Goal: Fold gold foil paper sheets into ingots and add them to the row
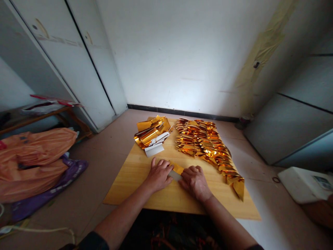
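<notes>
Between my hands a sheet of gold foil paper (177,168) lies on the wooden board, its far edge folded over and its pale side showing nearer me. My left hand (159,173) presses the sheet's left end with bent fingers. On its right end rests my right hand (194,181), fingers curled together. Beyond my left hand sits a loose pile of gold foil sheets (153,133) with white undersides. To the right, folded gold foil pieces (200,139) lie in overlapping rows, one row trailing toward the board's right edge.
The wooden board (125,187) is low over the tiled floor. Orange and purple bags (39,163) lie to the left, near a wooden bench (49,118). Grey cabinets (85,62) stand at left. A white box (304,184) is at right, and the wall closes off the back.
</notes>
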`<state>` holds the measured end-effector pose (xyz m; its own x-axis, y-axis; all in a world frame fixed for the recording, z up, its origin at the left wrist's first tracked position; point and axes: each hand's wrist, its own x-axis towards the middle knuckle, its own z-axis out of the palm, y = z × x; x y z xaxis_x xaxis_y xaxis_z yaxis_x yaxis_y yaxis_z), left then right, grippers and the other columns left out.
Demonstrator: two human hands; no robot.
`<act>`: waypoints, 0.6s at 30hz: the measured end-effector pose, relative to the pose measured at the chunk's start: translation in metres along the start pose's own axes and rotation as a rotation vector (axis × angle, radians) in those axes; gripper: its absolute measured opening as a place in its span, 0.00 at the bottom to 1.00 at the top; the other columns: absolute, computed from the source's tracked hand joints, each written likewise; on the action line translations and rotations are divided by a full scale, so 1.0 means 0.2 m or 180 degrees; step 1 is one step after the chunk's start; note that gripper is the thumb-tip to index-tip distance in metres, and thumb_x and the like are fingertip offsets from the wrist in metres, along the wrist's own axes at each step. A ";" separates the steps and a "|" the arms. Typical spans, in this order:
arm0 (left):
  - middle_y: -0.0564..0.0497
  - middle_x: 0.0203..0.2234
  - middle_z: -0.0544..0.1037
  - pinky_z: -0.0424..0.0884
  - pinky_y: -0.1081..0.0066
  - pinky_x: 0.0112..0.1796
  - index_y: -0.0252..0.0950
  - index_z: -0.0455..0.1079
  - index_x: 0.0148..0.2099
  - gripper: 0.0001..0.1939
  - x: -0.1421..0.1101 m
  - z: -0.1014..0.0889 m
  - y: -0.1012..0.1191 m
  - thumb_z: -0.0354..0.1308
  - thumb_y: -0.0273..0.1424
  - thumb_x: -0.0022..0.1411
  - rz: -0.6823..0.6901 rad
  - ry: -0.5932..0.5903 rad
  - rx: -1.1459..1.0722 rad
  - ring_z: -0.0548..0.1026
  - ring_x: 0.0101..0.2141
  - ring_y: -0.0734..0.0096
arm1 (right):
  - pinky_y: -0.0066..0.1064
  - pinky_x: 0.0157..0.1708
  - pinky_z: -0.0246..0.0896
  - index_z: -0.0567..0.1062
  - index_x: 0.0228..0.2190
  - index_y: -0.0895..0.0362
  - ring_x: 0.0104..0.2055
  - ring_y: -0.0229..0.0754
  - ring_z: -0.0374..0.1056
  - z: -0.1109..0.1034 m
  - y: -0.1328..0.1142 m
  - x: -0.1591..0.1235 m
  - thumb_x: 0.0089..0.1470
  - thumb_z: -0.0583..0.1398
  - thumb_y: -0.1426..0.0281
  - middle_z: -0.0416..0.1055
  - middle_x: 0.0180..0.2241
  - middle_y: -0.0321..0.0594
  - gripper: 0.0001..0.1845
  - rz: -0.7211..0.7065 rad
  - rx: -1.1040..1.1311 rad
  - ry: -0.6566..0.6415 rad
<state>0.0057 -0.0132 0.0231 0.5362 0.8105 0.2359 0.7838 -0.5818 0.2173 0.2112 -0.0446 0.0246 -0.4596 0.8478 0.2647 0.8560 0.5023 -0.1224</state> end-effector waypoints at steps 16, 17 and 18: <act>0.51 0.45 0.70 0.37 0.41 0.57 0.53 0.67 0.52 0.21 -0.02 -0.01 0.02 0.61 0.33 0.56 0.0078 0.0053 0.0106 0.65 0.47 0.61 | 0.34 0.41 0.46 0.74 0.30 0.53 0.42 0.41 0.61 0.04 0.05 0.00 0.57 0.58 0.65 0.72 0.38 0.38 0.07 0.0162 0.0057 0.0102; 0.51 0.46 0.69 0.36 0.41 0.57 0.53 0.68 0.51 0.20 -0.02 -0.01 0.02 0.61 0.34 0.56 0.0080 0.0053 0.0111 0.65 0.48 0.61 | 0.34 0.41 0.45 0.74 0.30 0.53 0.41 0.41 0.61 0.04 0.05 0.00 0.57 0.58 0.65 0.72 0.37 0.37 0.07 0.0152 0.0079 0.0117; 0.51 0.46 0.69 0.35 0.40 0.57 0.53 0.69 0.50 0.19 -0.02 -0.01 0.03 0.62 0.35 0.56 0.0077 0.0060 0.0114 0.65 0.48 0.60 | 0.34 0.41 0.45 0.74 0.30 0.53 0.41 0.41 0.61 0.04 0.05 0.00 0.58 0.58 0.65 0.72 0.37 0.37 0.08 0.0145 0.0112 0.0137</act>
<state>0.0070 -0.0202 0.0251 0.5494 0.7946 0.2585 0.7816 -0.5981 0.1772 0.2175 -0.0384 0.0154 -0.4092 0.8621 0.2988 0.8666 0.4697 -0.1685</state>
